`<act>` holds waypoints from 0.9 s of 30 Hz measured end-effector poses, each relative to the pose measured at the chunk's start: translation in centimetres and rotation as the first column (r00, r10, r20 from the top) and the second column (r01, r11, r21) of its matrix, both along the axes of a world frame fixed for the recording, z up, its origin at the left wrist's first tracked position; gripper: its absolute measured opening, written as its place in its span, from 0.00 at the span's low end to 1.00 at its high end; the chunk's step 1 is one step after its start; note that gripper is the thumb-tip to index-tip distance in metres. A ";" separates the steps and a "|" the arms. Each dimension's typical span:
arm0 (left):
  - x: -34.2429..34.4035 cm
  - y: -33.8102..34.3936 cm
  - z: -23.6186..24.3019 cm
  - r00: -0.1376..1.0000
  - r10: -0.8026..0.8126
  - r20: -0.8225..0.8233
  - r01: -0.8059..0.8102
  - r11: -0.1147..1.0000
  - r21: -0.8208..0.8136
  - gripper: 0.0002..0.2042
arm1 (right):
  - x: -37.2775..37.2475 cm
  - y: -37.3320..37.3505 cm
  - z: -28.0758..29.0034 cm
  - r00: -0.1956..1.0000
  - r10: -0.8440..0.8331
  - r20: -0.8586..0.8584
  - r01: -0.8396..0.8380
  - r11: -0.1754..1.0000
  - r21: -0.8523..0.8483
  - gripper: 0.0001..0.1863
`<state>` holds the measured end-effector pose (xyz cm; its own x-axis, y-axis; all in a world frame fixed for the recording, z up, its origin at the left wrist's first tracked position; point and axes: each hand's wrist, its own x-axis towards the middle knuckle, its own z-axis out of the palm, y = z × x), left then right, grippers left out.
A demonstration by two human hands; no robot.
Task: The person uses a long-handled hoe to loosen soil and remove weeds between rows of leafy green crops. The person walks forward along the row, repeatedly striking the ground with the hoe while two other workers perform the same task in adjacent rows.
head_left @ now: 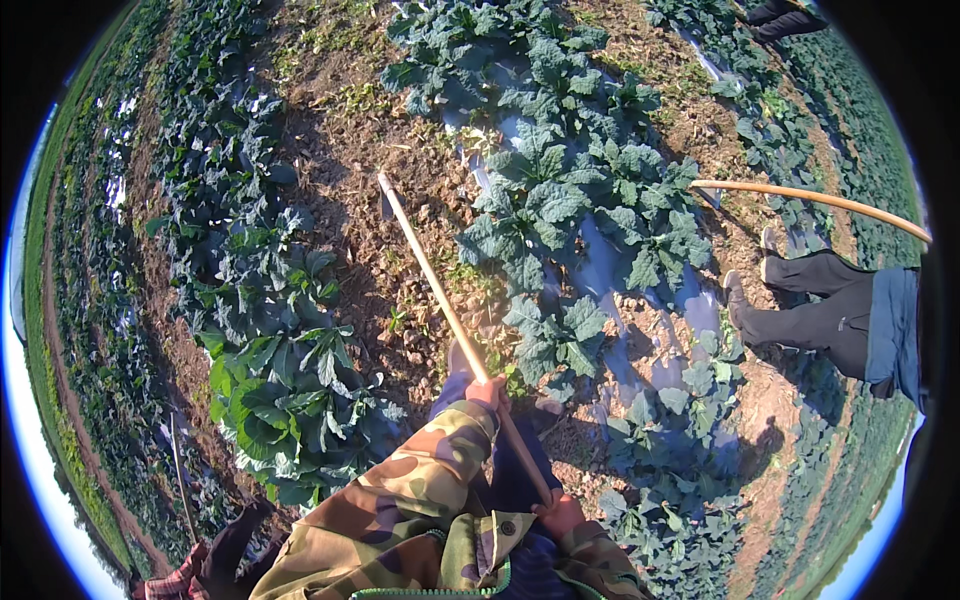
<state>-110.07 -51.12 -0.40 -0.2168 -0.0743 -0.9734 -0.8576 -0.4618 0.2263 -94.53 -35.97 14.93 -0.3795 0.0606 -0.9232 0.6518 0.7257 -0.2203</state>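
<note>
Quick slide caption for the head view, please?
Left hand above right hand on a hoe over soil between leafy rows, a co-worker at picture right.

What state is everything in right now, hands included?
Hoe: gripped; head over soil, contact unclear.
Left hand: closed around the hoe.
Right hand: closed around it, nearer the butt.
Leafy plants: leaves spread.
Plastic sheeting: laid along the row, partly leaf-covered.
Co-worker's hoe: head beside the plants.

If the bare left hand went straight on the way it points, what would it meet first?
The left hand would probably first meet the crinkled blue-green leafy plant ahead rightward; depth is unclear.
</note>
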 end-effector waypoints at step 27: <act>-1.6 -1.1 0.8 0.994 0.054 0.090 -0.063 0.992 0.108 0.09 | 0.4 3.2 6.2 0.963 0.267 0.026 -0.268 0.955 0.125 0.14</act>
<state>-111.72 -52.25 0.38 -0.1296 0.0244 -0.9913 -0.8426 -0.5297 0.0971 -94.10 -32.75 21.15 -0.3895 0.0746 -0.9180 0.4314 0.8954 -0.1103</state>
